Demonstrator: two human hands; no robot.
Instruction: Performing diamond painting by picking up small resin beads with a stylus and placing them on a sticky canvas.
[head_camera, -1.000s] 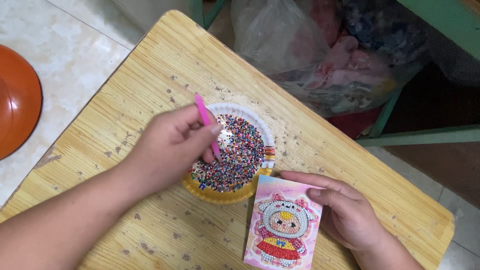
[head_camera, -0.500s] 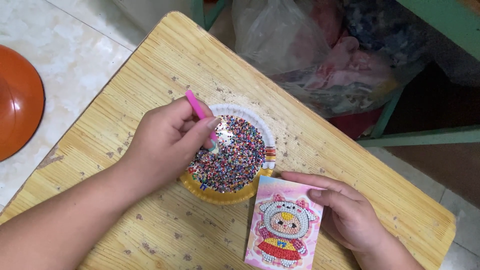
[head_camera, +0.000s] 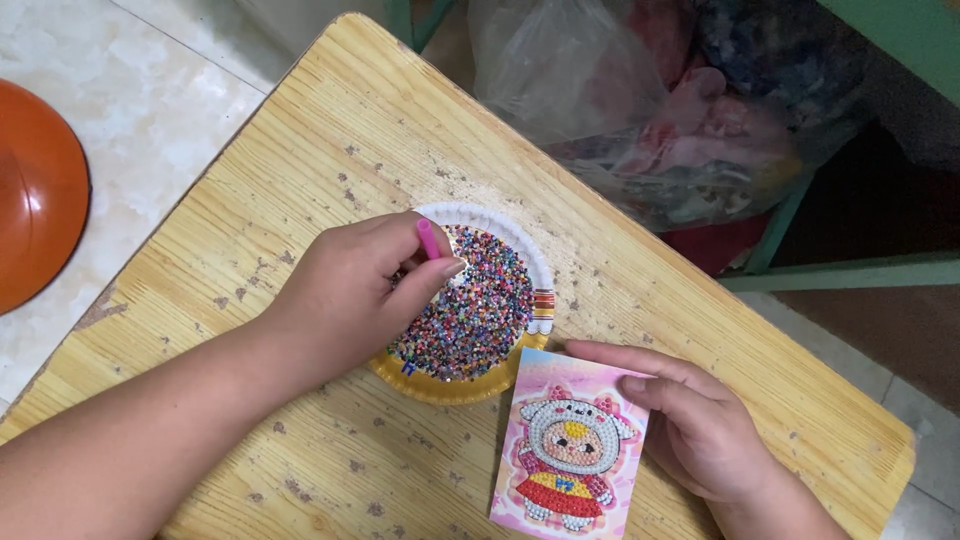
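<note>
We are observing a pink stylus pen (head_camera: 428, 238) pinched in the fingers of the left hand (head_camera: 352, 300), its tip lying hidden among the beads. The left hand is resting over a round paper plate (head_camera: 541, 282) with a white fluted rim and a yellow edge, which is holding a heap of tiny multicoloured beads (head_camera: 480, 305). Just beside the plate, we are noting a rectangular pink card (head_camera: 570, 447) bearing a beaded cartoon figure in a red dress; the right hand (head_camera: 695, 425) is lying on the card's right edge, fingers curled over it and steadying it flat. Both items are sitting on a pale wooden table (head_camera: 330, 110) with visible grain and dark flecks. Beyond the far edge we are recording a clear, crinkled plastic bag (head_camera: 640, 100) of mixed cloth against a green frame (head_camera: 830, 270). An orange round basin (head_camera: 35, 190) is standing on the tiled floor (head_camera: 150, 80).
</note>
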